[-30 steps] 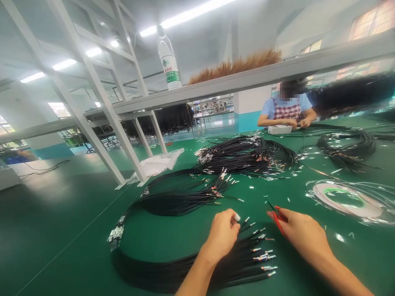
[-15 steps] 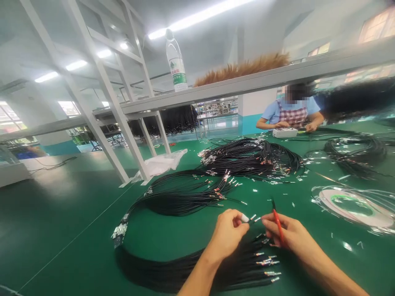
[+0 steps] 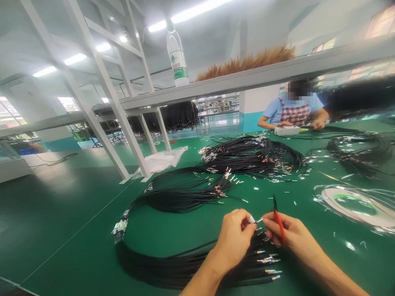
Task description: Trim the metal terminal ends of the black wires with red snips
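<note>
In the lower middle, my left hand (image 3: 233,236) is closed in a pinch on the end of a thin black cable. A white cover sits on one of its fingertips. My right hand (image 3: 288,232) grips a red-handled tool (image 3: 280,226) with slim dark jaws pointing up; its exact kind is unclear. The thumb and forefinger of that hand meet the small pale tip of the same cable, close to the left fingertips. Beneath both hands lies a bundle of black cables (image 3: 173,265) whose metal-tipped ends (image 3: 268,260) fan out to the right. The left forearm covers part of this bundle.
More black cable bundles (image 3: 188,197) and a large coil (image 3: 247,154) lie farther back on the green table (image 3: 77,205). A white spool (image 3: 330,197) of clear strand is at right. Behind stands a metal shelf (image 3: 216,86) with a water bottle (image 3: 177,57). A co-worker (image 3: 294,113) sits opposite.
My left hand has shifted slightly right, bringing the cable end to my right fingertips. Two pale tips showed between the hands before; now one does. The tool's jaws look closer together.
</note>
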A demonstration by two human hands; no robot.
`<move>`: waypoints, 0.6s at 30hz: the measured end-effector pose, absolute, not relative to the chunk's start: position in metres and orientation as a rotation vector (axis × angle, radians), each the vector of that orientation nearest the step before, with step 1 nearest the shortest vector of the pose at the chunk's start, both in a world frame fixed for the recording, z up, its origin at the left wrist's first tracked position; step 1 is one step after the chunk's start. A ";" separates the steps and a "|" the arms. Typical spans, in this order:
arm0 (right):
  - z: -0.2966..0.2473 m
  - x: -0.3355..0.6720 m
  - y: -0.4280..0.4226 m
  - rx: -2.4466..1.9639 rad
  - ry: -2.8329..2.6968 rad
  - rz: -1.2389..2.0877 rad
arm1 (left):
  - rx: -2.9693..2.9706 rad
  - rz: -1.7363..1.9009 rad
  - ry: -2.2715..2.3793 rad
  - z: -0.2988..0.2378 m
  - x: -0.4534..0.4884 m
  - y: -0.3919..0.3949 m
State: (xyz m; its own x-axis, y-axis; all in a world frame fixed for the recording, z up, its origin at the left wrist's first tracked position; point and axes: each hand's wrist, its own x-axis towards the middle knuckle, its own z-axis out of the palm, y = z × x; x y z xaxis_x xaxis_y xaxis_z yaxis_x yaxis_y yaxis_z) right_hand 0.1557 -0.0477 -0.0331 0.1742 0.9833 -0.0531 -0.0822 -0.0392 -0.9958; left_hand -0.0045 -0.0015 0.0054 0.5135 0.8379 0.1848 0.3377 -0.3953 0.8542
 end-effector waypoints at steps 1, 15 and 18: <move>-0.033 0.155 -0.048 -1.251 -1.007 1.151 | 1.947 0.791 0.960 0.006 -0.005 -0.002; -0.023 0.151 -0.063 -1.496 -1.545 0.438 | 1.299 0.566 0.915 0.001 -0.002 0.005; -0.023 0.150 -0.061 -1.511 -1.443 0.571 | 1.273 0.563 0.900 0.006 -0.004 0.005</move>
